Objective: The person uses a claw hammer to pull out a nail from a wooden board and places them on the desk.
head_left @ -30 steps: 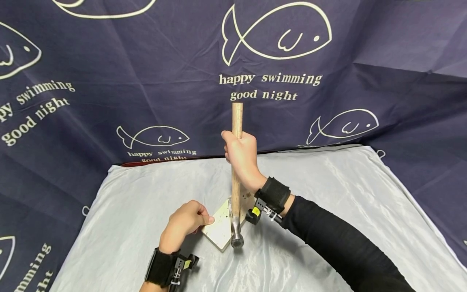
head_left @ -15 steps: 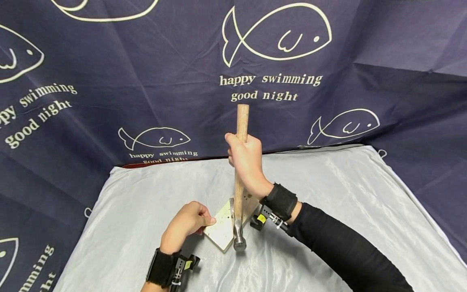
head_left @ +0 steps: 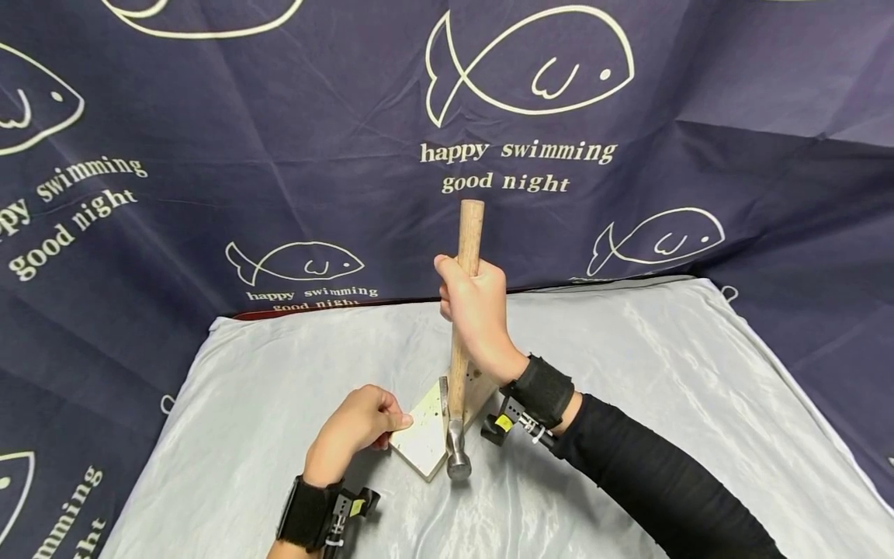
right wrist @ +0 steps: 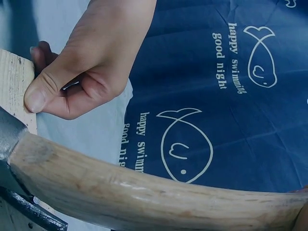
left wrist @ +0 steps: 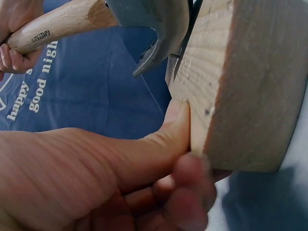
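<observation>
My right hand (head_left: 478, 307) grips a claw hammer (head_left: 457, 380) around its wooden handle, which stands nearly upright with its top leaning a little right. Its metal head is down at a pale wooden block (head_left: 421, 444), the striking face pointing toward me. In the left wrist view, the curved claw of the hammer (left wrist: 166, 24) lies close against the face of the block (left wrist: 257, 96). My left hand (head_left: 359, 423) pinches the block's left edge between thumb and fingers. Several small dark spots mark the wood. The right wrist view shows the left thumb on the block (right wrist: 17, 82), beside the hammer handle (right wrist: 144, 197).
A pale, shiny cloth (head_left: 279, 404) covers the table under the block. Behind it hangs a dark blue curtain (head_left: 335, 178) printed with white fish and lettering. Both wrists wear black straps with small cameras, and the right camera (head_left: 497, 425) sits close beside the block.
My right hand and the top of the hammer handle have shifted right, tilting the handle slightly. The hammer head has moved a little right. The left hand keeps its hold on the block.
</observation>
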Available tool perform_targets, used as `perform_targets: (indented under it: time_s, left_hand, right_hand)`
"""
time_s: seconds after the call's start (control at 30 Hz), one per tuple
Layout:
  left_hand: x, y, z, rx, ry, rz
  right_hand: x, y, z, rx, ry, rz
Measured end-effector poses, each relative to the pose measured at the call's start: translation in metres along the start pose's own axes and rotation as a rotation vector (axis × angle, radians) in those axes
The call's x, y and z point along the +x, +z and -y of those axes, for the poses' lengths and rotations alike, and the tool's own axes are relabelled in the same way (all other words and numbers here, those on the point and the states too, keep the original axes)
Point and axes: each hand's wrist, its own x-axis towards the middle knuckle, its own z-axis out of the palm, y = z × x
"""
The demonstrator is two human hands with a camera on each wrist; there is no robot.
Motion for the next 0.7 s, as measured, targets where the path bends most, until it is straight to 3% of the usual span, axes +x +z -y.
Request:
perform_targets:
  time_s: [0.4,0.7]
  left_hand:
    - [-0.0006,0.0005,-0.0019,0.008,-0.003,0.009]
    - [0.0003,-0.0003,-0.0035,0.004,-0.017,0.031]
  right_hand:
    - [-0.0025,-0.0032,0.0001,0.012,-0.011,0.012]
    - [-0.0074,-0.0067,0.0019,0.082,-0.033,0.021]
